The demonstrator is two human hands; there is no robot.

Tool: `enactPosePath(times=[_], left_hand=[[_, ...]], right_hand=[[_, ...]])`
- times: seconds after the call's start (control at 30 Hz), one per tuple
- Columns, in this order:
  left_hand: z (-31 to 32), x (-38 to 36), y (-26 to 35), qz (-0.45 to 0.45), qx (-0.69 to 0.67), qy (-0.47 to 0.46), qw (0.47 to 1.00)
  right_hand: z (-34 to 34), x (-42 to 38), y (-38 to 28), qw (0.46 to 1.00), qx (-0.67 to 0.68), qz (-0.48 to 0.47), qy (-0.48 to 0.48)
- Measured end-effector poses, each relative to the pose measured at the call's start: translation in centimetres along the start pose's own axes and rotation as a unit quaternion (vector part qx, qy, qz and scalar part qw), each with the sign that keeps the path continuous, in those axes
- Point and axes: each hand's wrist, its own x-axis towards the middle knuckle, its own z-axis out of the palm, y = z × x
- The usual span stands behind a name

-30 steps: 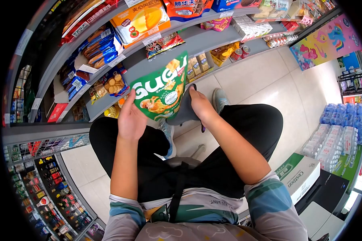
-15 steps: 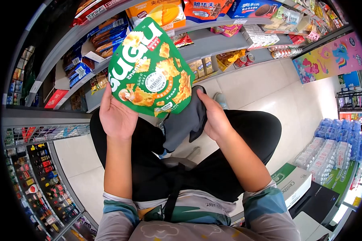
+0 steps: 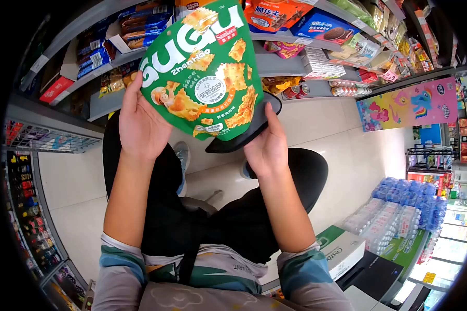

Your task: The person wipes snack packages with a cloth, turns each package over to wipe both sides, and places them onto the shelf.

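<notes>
A green pouch of cracker snacks (image 3: pixel 205 85) is held up in front of me, its printed front facing me. My left hand (image 3: pixel 146 127) grips it by the left edge, thumb along the side and the other fingers hidden behind. My right hand (image 3: pixel 267 147) is closed on a dark grey, black-edged cloth (image 3: pixel 236 144) at the pouch's lower right. Most of this cloth lies behind the pouch, with its black rim curving out below. Both hands are above my bent knees.
Snack shelves (image 3: pixel 290 66) curve across the front, with boxed biscuits (image 3: pixel 327 25) and packets. A wire rack (image 3: pixel 52 136) stands at left. To the right are bottled water packs (image 3: pixel 394 212), a white-and-green carton (image 3: pixel 337 254) and a cartoon pony panel (image 3: pixel 410 106).
The pouch looks larger and nearer. The cloth, hanging down beside my knee before, is now up against the pouch's lower back. The view has turned a little to the right.
</notes>
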Motion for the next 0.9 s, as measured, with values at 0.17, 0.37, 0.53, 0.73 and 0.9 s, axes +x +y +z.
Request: enactPosePath(times=[0.17, 0.37, 0.53, 0.73, 0.9], left_hand=[[1.4, 0.0, -1.4, 0.026, 0.057, 0.043, 0.997], [1.5, -1.0, -3.6, 0.098, 0.232, 0.042, 0.967], [3.8, 0.3, -4.0, 0.079, 0.166, 0.085, 0.979], [3.8, 1.3, -5.3, 0.039, 0.134, 0.093, 0.986], [4.1, 2.4, -6.0, 0.026, 0.129, 0.084, 0.988]], right_hand=[[-0.8, -0.2, -0.3, 0.999, -0.027, 0.001, -0.021], [-0.2, -1.4, -0.2, 0.998, -0.007, -0.036, -0.053], [-0.1, -1.5, 1.0, 0.969, -0.135, -0.188, -0.082], [0.5, -1.3, 0.3, 0.921, -0.192, -0.337, -0.043], [0.7, -1.1, -0.8, 0.908, -0.222, -0.348, -0.073]])
